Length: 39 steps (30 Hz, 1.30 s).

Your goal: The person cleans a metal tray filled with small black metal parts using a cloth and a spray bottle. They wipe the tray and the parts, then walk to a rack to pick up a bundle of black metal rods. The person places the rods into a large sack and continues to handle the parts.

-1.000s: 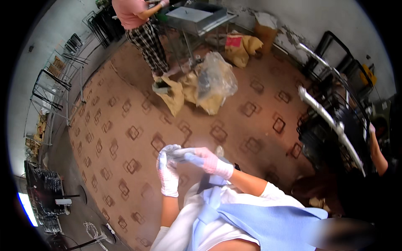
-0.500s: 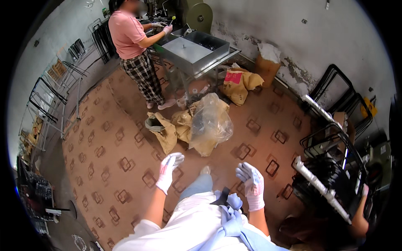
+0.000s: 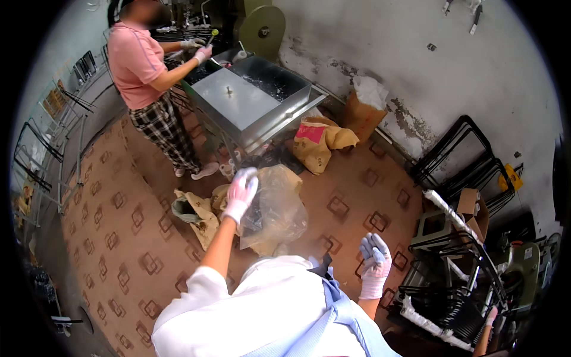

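Note:
My left hand [image 3: 241,195], in a white and pinkish glove, is stretched out forward with its fingers extended and slightly blurred. Nothing shows in it. In the picture it overlaps a clear plastic bag [image 3: 275,214] lying over brown sacks; whether it touches the bag I cannot tell, though it seems above it. Lower and to the right, my right hand [image 3: 376,262], gloved with greyish fingers, is raised with loosely bent fingers and holds nothing. An open brown sack [image 3: 205,226] lies left of the bag.
At the far left a person in a pink shirt [image 3: 135,65] holds a tool at a metal tray table [image 3: 238,101]. Brown sacks [image 3: 312,157] lie beside it. Black frames [image 3: 455,152] lean on the right wall, near a pile of frames [image 3: 440,285]. Another person's arm [image 3: 488,333] shows at lower right.
My left hand has moved forward and up toward the plastic bag. My right hand has shifted slightly right and down. The view has moved closer to the tray table and sacks.

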Motion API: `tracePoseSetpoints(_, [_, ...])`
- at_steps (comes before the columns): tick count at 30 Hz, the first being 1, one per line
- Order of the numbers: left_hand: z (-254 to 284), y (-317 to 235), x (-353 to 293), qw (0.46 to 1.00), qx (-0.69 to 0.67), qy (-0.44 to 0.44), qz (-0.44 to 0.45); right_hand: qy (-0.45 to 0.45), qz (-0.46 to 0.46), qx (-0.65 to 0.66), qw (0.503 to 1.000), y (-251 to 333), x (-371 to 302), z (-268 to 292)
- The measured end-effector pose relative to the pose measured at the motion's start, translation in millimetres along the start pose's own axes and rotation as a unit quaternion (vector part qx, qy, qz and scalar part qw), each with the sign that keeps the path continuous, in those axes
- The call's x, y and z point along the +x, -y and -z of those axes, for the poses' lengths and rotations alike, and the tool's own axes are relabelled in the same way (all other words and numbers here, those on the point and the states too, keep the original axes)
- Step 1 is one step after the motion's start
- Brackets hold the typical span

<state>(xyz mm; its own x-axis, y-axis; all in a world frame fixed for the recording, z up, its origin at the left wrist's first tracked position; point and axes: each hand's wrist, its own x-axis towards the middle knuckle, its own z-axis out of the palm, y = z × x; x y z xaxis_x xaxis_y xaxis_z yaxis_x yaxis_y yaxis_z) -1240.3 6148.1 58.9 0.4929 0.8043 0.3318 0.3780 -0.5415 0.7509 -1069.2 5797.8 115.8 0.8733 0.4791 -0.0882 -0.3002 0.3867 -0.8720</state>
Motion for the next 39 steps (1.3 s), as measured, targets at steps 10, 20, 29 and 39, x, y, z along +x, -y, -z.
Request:
tracePoseSetpoints(10, [-66, 70, 199, 0.927, 0.364, -0.056, 0.074, 0.068, -0.068, 0.018, 0.995, -39, 172, -86])
tracePoseSetpoints(20, [-87, 67, 258, 0.859, 0.459, -0.15, 0.168, 0.306, -0.23, -0.157, 0.91, -115, 408, -243])
tracePoseSetpoints(29, [-84, 61, 265, 0.845, 0.466, -0.106, 0.238, 0.485, -0.15, -0.306, 0.805, -183, 526, -323])
tracePoseSetpoints(39, [-87, 58, 270, 0.841, 0.466, -0.09, 0.258, 0.692, 0.148, -0.656, 0.261, -239, 585, -422])
